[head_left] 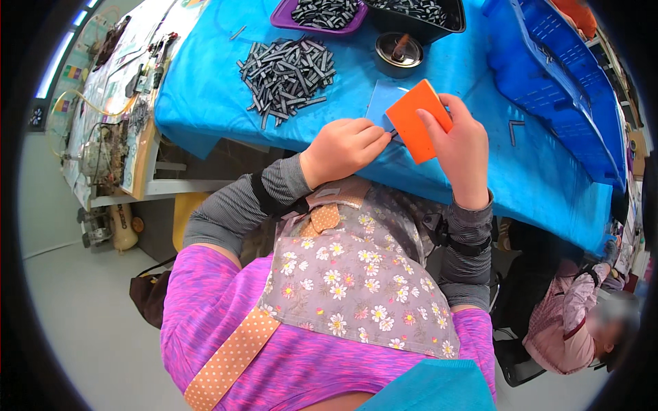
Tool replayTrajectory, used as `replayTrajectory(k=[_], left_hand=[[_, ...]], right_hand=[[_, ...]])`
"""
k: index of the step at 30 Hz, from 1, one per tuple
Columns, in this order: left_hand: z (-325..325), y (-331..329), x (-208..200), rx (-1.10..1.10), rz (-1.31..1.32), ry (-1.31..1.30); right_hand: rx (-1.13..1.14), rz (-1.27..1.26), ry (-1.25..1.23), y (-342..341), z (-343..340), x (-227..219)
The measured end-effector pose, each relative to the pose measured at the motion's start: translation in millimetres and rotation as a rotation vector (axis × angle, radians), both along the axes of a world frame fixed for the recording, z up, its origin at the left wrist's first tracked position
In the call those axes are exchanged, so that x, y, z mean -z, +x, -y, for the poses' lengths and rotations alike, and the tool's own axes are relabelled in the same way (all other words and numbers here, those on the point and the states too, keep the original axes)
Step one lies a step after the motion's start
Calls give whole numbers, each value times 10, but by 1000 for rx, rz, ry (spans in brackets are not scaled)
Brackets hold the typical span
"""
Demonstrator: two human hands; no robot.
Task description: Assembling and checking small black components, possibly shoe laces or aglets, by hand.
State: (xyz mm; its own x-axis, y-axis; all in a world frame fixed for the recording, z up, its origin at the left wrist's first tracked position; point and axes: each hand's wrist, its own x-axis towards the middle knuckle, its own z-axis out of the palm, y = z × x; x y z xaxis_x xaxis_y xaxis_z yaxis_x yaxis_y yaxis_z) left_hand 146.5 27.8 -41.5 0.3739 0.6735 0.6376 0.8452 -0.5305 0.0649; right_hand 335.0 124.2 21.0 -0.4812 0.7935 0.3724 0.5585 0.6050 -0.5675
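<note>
Right hand (460, 147) grasping orange block (418, 120), tilted, above near edge of table (205, 103). Left hand (343, 147) clenched around small dark part (391, 132), touching block's lower left corner. Under both, blue sheet (380, 103) flat on the table. Farther in, pile of dark strips (288, 72) near the middle, round metal tin (399, 51) behind the block. At far edge, purple tray (301, 20) and black tray (439, 27), both with strips. Blue crate (569, 89) at right edge.
</note>
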Motion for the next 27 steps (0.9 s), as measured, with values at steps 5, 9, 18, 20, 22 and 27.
replayTrajectory(k=[5, 9, 18, 20, 22, 27], left_hand=[[-34, 5, 7, -10, -24, 4], [47, -38, -175, -48, -10, -236], [685, 85, -1696, 898, 1366, -710], [764, 128, -1763, 973, 1369, -707], [803, 261, -1839, 1030, 1350, -707], [781, -8, -1997, 1225, 1321, -731]], right_hand=[[-28, 147, 113, -39, 84, -70], [-74, 352, 216, -173, 276, -224], [31, 325, 229, -33, 209, -136], [4, 323, 276, 31, 292, -180], [9, 337, 191, -22, 306, -162], [17, 285, 228, -40, 258, -147]])
